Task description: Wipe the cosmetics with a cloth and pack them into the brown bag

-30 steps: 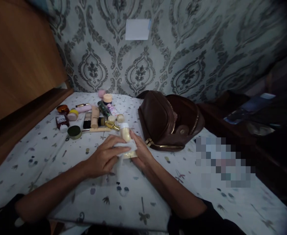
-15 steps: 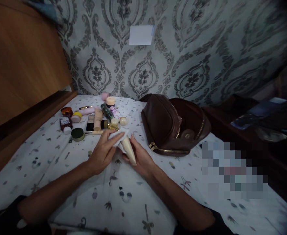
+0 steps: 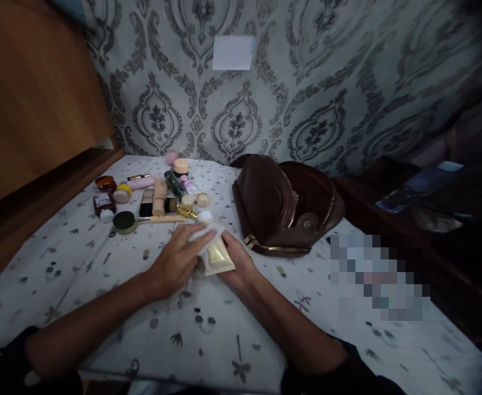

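A pale yellow tube [image 3: 220, 257] with a white cap lies between my hands, its flat end toward me. My right hand [image 3: 241, 262] is closed around the tube's right side and underside. With my left hand [image 3: 177, 260] I hold a white cloth [image 3: 202, 231] pressed over the tube's upper part. Just beyond the hands are a gold-coloured item [image 3: 186, 211], a brush with a light handle [image 3: 166, 219], and a beige tube [image 3: 159, 197]. The fingertips of my right hand are hidden behind the tube.
An open brown leather bag [image 3: 265, 208] stands right of the cosmetics. A round dark green tin [image 3: 124, 222] and a dark red bottle [image 3: 103, 205] lie at left. A wooden cabinet [image 3: 39, 82] borders the left side; patterned wall behind.
The tube has turned in my hands so its broad face and flat end show, and its white cap is now visible. The whole view has shifted slightly.
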A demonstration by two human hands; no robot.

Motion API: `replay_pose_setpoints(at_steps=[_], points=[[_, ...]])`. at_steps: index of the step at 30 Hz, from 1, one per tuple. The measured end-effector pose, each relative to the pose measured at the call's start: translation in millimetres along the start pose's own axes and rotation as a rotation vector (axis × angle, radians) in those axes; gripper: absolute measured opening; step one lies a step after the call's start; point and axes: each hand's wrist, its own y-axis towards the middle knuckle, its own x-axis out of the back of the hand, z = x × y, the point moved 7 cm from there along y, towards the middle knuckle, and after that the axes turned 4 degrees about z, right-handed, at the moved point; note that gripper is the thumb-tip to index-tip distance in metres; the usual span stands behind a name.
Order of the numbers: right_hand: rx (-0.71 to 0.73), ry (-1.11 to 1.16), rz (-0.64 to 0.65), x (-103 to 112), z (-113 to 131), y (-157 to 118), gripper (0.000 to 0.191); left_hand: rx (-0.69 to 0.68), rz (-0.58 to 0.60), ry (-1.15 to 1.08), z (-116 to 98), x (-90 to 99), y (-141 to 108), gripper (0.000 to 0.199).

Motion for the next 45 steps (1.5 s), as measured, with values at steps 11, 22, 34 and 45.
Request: replay_pose_setpoints(at_steps=[11,22,34,45], points=[[0.074,-0.077,0.006,1,4,-1,0.024,-0.106,0.05,-0.055,-8,2.1,0,0.057],[0.121,-0.162,0.003,0,7,-1,0.026,0.059,-0.028,-0.112,11,7.2,-1,0.052],[0.181,-0.114,-0.026,8,18,0,0.029,-0.098,0.093,-0.258,-24,1.7,3,0.055],[0.001,-0.227,0.132,-13,-9,-1,0.03,0.111,-0.108,0.086,21,7.4,-10,0.056]])
